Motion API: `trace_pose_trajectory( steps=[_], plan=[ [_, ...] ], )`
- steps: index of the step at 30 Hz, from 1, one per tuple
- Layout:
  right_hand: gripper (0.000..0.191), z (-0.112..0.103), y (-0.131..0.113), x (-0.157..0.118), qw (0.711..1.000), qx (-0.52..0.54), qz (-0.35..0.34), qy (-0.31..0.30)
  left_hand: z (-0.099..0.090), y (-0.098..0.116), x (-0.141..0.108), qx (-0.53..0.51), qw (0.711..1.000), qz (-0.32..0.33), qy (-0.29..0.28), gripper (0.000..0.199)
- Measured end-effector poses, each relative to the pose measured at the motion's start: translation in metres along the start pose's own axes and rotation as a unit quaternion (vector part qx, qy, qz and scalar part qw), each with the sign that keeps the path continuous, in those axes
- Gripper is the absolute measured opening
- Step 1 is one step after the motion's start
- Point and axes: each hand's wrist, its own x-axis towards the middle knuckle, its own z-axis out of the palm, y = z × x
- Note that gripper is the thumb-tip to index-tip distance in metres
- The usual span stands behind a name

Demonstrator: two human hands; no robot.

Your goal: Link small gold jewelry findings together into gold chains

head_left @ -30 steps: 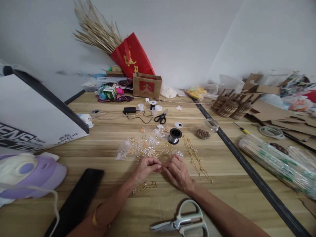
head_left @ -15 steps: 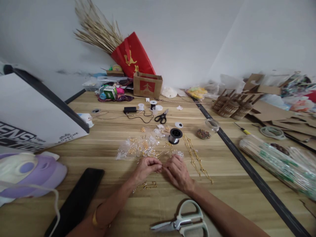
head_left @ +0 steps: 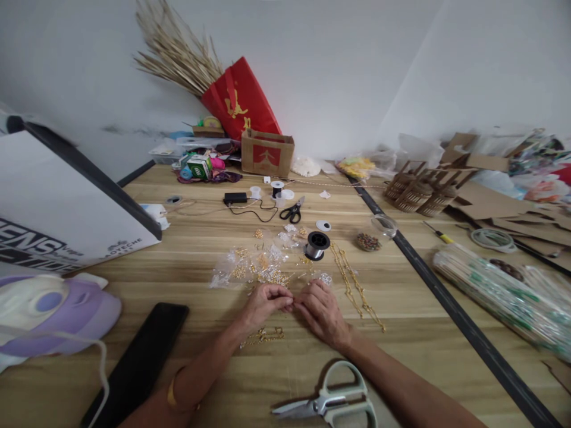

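My left hand and my right hand meet fingertip to fingertip low over the wooden table. Both are closed in a pinch, and whatever sits between the fingers is too small to make out. Just beyond them lie small plastic bags with gold and silver beads. A spool of clear line stands behind my right hand. To its right stretches a long gold chain. A shorter gold chain rests beside my left wrist. Light-green-handled scissors lie nearest me, below my right forearm.
Black scissors and a jar of mixed beads are farther back. At left are a black phone, a purple-white appliance and a large white box. Plastic-wrapped sticks lie right, past a black strip.
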Motion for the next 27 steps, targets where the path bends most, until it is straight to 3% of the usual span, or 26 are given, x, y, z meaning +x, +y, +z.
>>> trace_pose_trajectory(
  steps=[27],
  plan=[
    [0.005,0.0039,0.0019,-0.0032,0.997,0.064,0.034,0.007,0.0027,0.0095,-0.0069,0.088,0.994,0.064,-0.023,0.022]
  ],
)
